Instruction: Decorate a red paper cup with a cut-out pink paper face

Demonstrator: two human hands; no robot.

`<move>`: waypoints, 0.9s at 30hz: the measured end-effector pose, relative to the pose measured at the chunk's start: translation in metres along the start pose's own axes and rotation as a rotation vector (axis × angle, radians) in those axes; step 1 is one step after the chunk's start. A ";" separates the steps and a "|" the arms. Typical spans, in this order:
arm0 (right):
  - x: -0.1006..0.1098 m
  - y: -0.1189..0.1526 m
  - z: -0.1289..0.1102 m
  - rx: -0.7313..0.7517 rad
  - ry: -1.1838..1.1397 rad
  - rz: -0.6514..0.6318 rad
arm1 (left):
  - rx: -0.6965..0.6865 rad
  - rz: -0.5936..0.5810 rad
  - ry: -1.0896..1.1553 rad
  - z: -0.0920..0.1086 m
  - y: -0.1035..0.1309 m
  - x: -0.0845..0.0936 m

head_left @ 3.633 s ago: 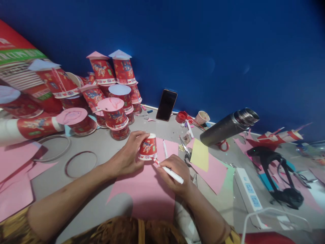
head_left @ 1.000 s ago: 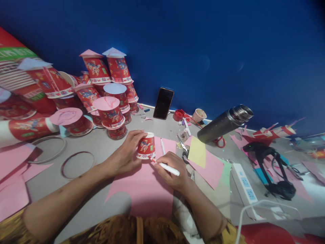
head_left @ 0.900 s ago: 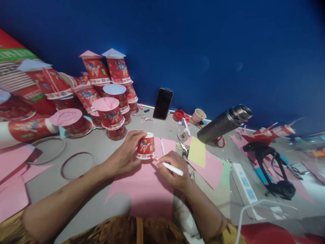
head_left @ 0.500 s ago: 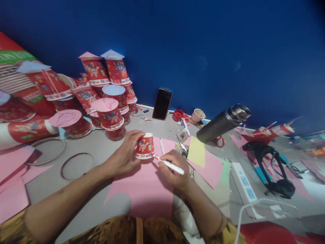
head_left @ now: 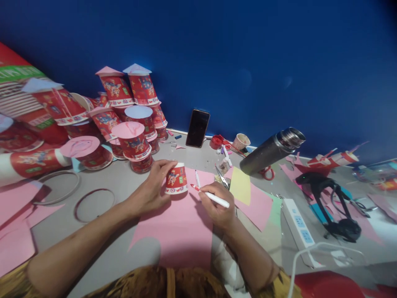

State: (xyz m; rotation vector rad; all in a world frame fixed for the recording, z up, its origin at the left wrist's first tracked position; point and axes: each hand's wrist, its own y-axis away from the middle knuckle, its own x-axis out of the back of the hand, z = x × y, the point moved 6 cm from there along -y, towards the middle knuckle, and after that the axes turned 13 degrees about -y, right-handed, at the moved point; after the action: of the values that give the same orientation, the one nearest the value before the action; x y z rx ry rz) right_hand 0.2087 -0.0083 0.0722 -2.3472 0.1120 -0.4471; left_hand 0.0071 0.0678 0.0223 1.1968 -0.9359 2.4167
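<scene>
My left hand (head_left: pixel 155 185) grips a red patterned paper cup (head_left: pixel 176 178) from its left side. The cup stands upside down, with its white base up, at the far edge of a cut sheet of pink paper (head_left: pixel 182 231). Between the fingers of my right hand (head_left: pixel 218 207) is a white marker (head_left: pixel 217 200), its red tip pointing left, a little apart from the cup. A white pen (head_left: pixel 197 179) lies on the pink paper between cup and marker. Scissors (head_left: pixel 222 178) rest just beyond my right hand.
Stacked red cups (head_left: pixel 133 140) with paper tops crowd the left. A phone (head_left: pixel 197 128) leans on the blue wall. A dark flask (head_left: pixel 271 152), yellow paper (head_left: pixel 240 185), a power strip (head_left: pixel 296 225) and a black strap device (head_left: pixel 331 207) lie rightward. Two rings (head_left: pixel 94 190) lie left.
My right hand has drawn the marker back to the right, so its tip has come away from the cup's lower edge. My left hand still holds the cup in nearly the same place.
</scene>
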 end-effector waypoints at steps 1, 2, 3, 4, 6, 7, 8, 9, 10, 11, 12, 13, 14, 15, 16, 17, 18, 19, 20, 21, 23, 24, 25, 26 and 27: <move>0.001 0.000 0.001 -0.017 -0.009 0.015 | 0.002 -0.002 0.008 0.000 -0.001 0.001; 0.003 -0.001 0.001 -0.031 -0.019 0.027 | 0.006 -0.004 0.019 0.000 -0.002 0.001; 0.003 -0.001 0.001 -0.042 -0.032 0.030 | 0.013 -0.006 0.034 -0.001 -0.002 0.000; 0.004 -0.001 0.000 -0.047 -0.045 0.022 | 0.022 -0.008 0.054 -0.001 -0.002 -0.001; 0.002 0.000 -0.002 -0.037 -0.057 -0.016 | 0.048 -0.013 0.100 -0.002 -0.002 -0.004; 0.001 0.000 -0.002 -0.028 -0.057 -0.043 | 0.062 -0.016 0.124 -0.003 -0.001 -0.005; -0.001 0.001 -0.003 -0.020 -0.056 -0.070 | 0.075 -0.019 0.144 -0.003 -0.001 -0.007; -0.003 0.001 -0.003 -0.014 -0.053 -0.093 | 0.085 -0.024 0.163 -0.004 0.000 -0.008; -0.004 0.002 -0.003 -0.008 -0.050 -0.107 | 0.091 -0.028 0.177 -0.004 0.000 -0.009; -0.005 0.002 -0.003 -0.003 -0.046 -0.115 | 0.093 -0.031 0.188 -0.004 0.001 -0.010; -0.006 0.003 -0.002 0.000 -0.042 -0.119 | 0.091 -0.034 0.194 -0.003 0.001 -0.010; -0.007 0.003 -0.002 0.003 -0.037 -0.123 | 0.089 -0.035 0.195 -0.003 0.001 -0.010; -0.008 0.004 -0.002 0.006 -0.032 -0.129 | 0.087 -0.033 0.189 -0.003 0.001 -0.010; -0.010 0.004 -0.002 0.009 -0.030 -0.137 | 0.084 -0.031 0.182 -0.004 0.001 -0.010; -0.011 0.005 -0.002 0.014 -0.031 -0.146 | 0.082 -0.027 0.177 -0.004 0.001 -0.010; -0.012 0.005 -0.002 0.016 -0.034 -0.153 | 0.080 -0.024 0.174 -0.004 0.001 -0.010; -0.012 0.005 -0.002 0.019 -0.038 -0.160 | 0.075 -0.023 0.173 -0.004 0.001 -0.011; -0.013 0.006 -0.002 0.020 -0.041 -0.165 | 0.070 -0.025 0.172 -0.004 0.001 -0.011; -0.014 0.006 -0.001 0.017 -0.041 -0.169 | 0.065 -0.024 0.172 -0.004 0.001 -0.012; -0.014 0.006 -0.001 0.013 -0.039 -0.175 | 0.061 -0.023 0.169 -0.004 0.002 -0.012; -0.015 0.007 0.000 0.002 -0.034 -0.186 | 0.059 -0.025 0.161 -0.004 0.002 -0.012; -0.016 0.007 0.001 -0.001 -0.032 -0.191 | 0.061 -0.026 0.158 -0.004 0.002 -0.012; -0.016 0.007 0.001 -0.001 -0.030 -0.192 | 0.062 -0.026 0.156 -0.004 0.002 -0.012; -0.017 0.008 0.001 0.002 -0.029 -0.190 | 0.061 -0.027 0.153 -0.003 0.002 -0.012; -0.017 0.008 0.001 0.005 -0.026 -0.186 | 0.057 -0.026 0.150 -0.003 0.001 -0.012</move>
State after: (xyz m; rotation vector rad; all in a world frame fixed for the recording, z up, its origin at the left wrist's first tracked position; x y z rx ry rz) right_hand 0.1939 -0.0101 0.0613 -2.3674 -0.1202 -0.5057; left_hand 0.0119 0.0693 0.0110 1.0225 -0.8076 2.4879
